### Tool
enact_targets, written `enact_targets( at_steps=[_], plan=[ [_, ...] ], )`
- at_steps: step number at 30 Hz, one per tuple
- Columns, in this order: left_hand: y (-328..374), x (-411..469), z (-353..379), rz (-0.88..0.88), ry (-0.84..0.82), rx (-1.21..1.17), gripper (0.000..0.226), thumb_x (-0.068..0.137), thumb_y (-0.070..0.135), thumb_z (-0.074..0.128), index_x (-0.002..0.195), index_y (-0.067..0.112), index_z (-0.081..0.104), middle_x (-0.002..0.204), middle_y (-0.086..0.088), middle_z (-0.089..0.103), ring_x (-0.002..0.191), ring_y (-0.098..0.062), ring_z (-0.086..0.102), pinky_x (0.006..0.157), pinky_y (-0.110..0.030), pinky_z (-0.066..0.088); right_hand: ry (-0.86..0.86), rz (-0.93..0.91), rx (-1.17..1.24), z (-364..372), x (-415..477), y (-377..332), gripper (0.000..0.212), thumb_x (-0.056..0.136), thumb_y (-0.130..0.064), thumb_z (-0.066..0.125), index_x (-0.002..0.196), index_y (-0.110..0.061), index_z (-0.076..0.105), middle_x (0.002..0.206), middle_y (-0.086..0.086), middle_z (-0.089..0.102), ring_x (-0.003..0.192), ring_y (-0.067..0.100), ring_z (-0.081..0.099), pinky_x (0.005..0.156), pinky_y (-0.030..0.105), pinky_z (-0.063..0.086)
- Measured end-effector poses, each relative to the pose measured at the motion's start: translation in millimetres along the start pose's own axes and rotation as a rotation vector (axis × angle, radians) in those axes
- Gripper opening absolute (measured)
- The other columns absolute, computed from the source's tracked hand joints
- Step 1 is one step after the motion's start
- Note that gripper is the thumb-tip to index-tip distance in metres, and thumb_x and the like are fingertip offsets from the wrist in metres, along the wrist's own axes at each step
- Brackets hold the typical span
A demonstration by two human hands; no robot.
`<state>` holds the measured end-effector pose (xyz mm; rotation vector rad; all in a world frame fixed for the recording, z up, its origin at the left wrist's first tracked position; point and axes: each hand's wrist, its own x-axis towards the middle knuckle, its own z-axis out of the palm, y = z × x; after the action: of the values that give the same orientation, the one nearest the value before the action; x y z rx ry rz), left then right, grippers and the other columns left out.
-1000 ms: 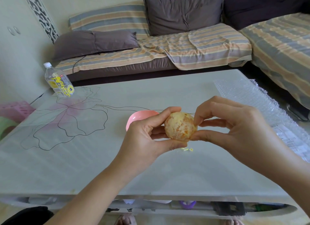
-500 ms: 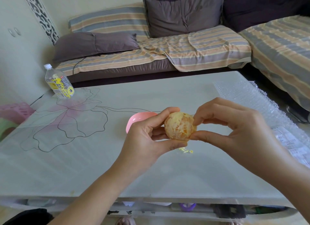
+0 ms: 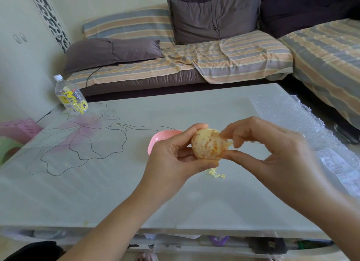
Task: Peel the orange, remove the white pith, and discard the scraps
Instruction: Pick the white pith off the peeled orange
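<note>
In front of the striped sofa, over the flower-printed table, my left hand grips the peeled orange while my right hand pinches a pith strip at its side. Tugging hard could tear a segment, I judge. Pith scraps lie on the table, near the pink bowl.

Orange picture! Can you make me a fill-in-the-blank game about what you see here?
The left hand and the right hand both hold the ____. The bowl behind the left hand is ____. On the table, the bottle stands at the far ____ corner.
Missing words: orange, pink, left.
</note>
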<state>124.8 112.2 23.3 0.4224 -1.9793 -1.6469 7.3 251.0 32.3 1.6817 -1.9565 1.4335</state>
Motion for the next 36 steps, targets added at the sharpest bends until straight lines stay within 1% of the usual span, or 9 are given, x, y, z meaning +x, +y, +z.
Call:
enact_targets(
  at_steps=[4,8,13,16,19,23,29,32,36],
  plan=[
    [-0.5,0.7,1.6,0.005,0.023,0.019,0.061,0.055,-0.008,0.081,0.098,0.034,0.068,0.091,-0.002,0.073,0.078,-0.012,0.072,0.072,-0.021,0.056,0.052,0.022,0.005,5.2,-1.1,1.6,0.025,0.075,-0.018,0.071,0.070,-0.021,0.047,0.086,-0.017,0.065,0.082,0.005,0.062,0.071,0.023,0.048],
    [1.8,0.6,2.0,0.038,0.034,0.012,0.057,0.049,0.007,0.082,0.096,0.036,0.068,0.101,-0.017,0.069,0.077,-0.013,0.072,0.071,-0.020,0.056,0.074,0.059,0.066,8.1,-0.5,1.6,0.029,0.075,-0.020,0.070,0.067,-0.026,0.043,0.087,-0.014,0.064,0.083,0.007,0.063,0.070,0.027,0.048],
    [-1.1,0.7,0.7,0.039,0.036,0.014,0.058,0.047,0.009,0.082,0.097,0.036,0.068,0.102,-0.017,0.070,0.078,-0.013,0.072,0.071,-0.021,0.056,0.063,0.069,0.059,8.7,0.3,1.4,0.030,0.074,-0.018,0.071,0.066,-0.027,0.043,0.083,-0.009,0.063,0.078,0.010,0.061,0.068,0.026,0.047],
    [-3.8,0.8,0.1,0.032,0.029,0.022,0.060,0.052,0.000,0.083,0.098,0.035,0.067,0.100,-0.012,0.072,0.078,-0.012,0.072,0.071,-0.020,0.056,0.037,0.088,0.056,7.3,0.3,2.8,0.029,0.073,-0.019,0.071,0.065,-0.025,0.044,0.080,-0.008,0.063,0.075,0.010,0.061,0.068,0.021,0.046],
    [-1.6,2.5,-1.1,0.063,0.048,0.012,0.058,0.048,0.012,0.082,0.100,0.035,0.067,0.099,-0.012,0.072,0.080,-0.012,0.073,0.073,-0.022,0.057,-0.006,0.073,0.004,9.8,-2.1,3.8,0.029,0.073,-0.017,0.073,0.064,-0.021,0.046,0.076,-0.007,0.062,0.071,0.009,0.058,0.063,0.015,0.043],
    [3.8,4.5,-2.7,0.082,0.056,-0.057,0.061,0.046,0.013,0.080,0.102,0.032,0.066,0.088,0.004,0.075,0.079,-0.011,0.072,0.072,-0.022,0.056,-0.016,0.094,0.005,11.4,-3.4,4.2,0.029,0.074,-0.015,0.075,0.065,-0.019,0.048,0.078,-0.008,0.063,0.074,0.009,0.060,0.065,0.017,0.044],
    [-2.2,10.2,-4.8,0.001,0.021,-0.113,0.069,0.049,0.002,0.087,0.107,0.030,0.063,0.088,0.010,0.070,0.081,-0.009,0.069,0.070,-0.023,0.054,0.082,0.232,0.103,4.6,3.4,10.5,0.027,0.072,-0.006,0.076,0.069,-0.022,0.054,0.078,-0.004,0.060,0.075,0.016,0.060,0.075,0.024,0.049],
    [-13.8,15.4,-12.8,-0.077,0.012,-0.169,0.062,0.057,0.000,0.077,0.111,0.027,0.061,0.092,0.009,0.071,0.084,-0.012,0.068,0.075,-0.028,0.054,0.060,0.315,0.040,8.4,8.9,27.5,0.026,0.071,0.001,0.075,0.067,-0.021,0.061,0.078,-0.008,0.060,0.073,0.011,0.060,0.070,0.016,0.048],
    [-30.2,18.7,-19.5,-0.173,0.009,-0.278,0.060,0.057,-0.003,0.072,0.110,0.023,0.061,0.095,0.005,0.070,0.089,-0.016,0.066,0.081,-0.031,0.053,-0.171,0.481,-0.069,33.0,6.6,58.6,0.020,0.081,-0.002,0.067,0.078,-0.021,0.073,0.074,-0.016,0.068,0.072,-0.010,0.058,0.064,0.001,0.040]
  ],
)
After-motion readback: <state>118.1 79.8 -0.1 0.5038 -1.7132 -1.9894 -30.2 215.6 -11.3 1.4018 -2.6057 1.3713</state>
